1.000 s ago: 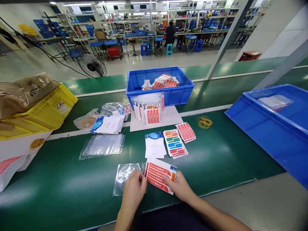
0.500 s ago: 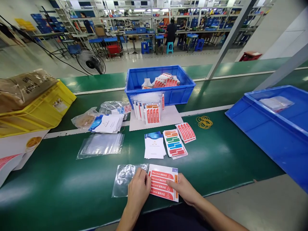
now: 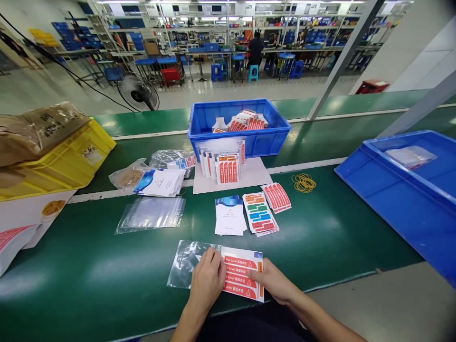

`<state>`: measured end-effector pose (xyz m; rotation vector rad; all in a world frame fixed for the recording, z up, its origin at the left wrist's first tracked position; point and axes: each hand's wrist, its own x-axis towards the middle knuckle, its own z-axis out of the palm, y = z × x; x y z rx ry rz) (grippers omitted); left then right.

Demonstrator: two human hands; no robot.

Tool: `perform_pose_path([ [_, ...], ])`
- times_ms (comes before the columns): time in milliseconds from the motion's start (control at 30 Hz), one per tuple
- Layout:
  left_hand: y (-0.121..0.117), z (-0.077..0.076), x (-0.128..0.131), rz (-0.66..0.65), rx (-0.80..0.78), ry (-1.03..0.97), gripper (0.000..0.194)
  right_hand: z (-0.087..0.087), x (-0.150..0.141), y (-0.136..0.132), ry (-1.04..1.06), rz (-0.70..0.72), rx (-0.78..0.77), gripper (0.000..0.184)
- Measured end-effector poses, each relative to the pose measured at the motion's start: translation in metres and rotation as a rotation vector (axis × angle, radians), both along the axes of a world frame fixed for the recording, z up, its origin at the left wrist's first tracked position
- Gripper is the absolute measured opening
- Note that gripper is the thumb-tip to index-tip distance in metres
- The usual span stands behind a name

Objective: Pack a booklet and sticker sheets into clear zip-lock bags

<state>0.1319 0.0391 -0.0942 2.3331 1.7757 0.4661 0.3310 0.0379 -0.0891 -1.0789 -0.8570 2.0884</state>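
Observation:
My left hand is closed at the right end of a clear plastic bag, its fingertips bunched at the bag's opening. In my right hand is a sheet of red labels printed "Max Level" and "Min Level", thumb on top and fingers beneath. An orange strip and a blue corner show at the sheet's right edge. Its left edge meets the bag beside my left fingers, which hide how far it sits inside. Just beyond lie white booklets with blue tops, multicoloured label sheets and more red label sheets.
Flat clear bags and another booklet stack lie to the left. Filled bags stand before a blue bin. Yellow rubber bands lie at right, near a second blue bin. A yellow crate stands left.
The label sheet has shifted slightly left against the bag, and its left end is more covered by my left hand. The bag has tilted a little. Both hands keep their grip.

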Motion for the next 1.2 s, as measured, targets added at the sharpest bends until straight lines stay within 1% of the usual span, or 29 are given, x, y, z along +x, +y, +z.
perform_pose_path([
  [100, 0.004, 0.003, -0.004, -0.095, 0.009, -0.040, 0.016, -0.001, -0.004, 0.002, -0.010, 0.004, 0.018, 0.049],
  [167, 0.006, 0.007, -0.008, -0.089, 0.020, -0.049, 0.017, -0.003, -0.007, 0.003, -0.035, -0.038, 0.057, 0.049],
  [233, 0.009, 0.011, -0.012, -0.049, 0.025, -0.054, 0.017, -0.005, -0.009, 0.005, -0.067, -0.056, 0.099, 0.047],
  [333, 0.009, 0.014, -0.016, -0.039, 0.022, -0.074, 0.016, -0.006, -0.011, 0.008, -0.095, 0.029, 0.141, 0.044],
  [433, 0.009, 0.012, -0.018, -0.061, 0.005, -0.076, 0.016, -0.005, -0.011, 0.011, -0.089, 0.086, 0.156, 0.043],
  [633, 0.008, 0.009, -0.020, -0.010, -0.007, -0.066, 0.016, -0.004, -0.008, 0.015, -0.069, 0.078, 0.117, 0.044],
  [833, 0.009, 0.010, -0.019, -0.087, -0.009, 0.001, 0.018, -0.001, -0.012, 0.018, -0.079, 0.107, 0.079, 0.047],
  [933, 0.011, 0.012, -0.024, -0.042, 0.005, 0.027, 0.018, -0.002, -0.013, 0.018, -0.062, 0.080, 0.071, 0.046],
  [1033, 0.011, 0.013, -0.027, -0.008, -0.001, 0.025, 0.019, -0.006, -0.011, 0.017, -0.057, 0.101, 0.066, 0.044],
  [1200, 0.008, 0.013, -0.023, -0.124, -0.027, 0.000, 0.018, -0.006, -0.014, 0.016, -0.028, 0.101, 0.044, 0.043],
])
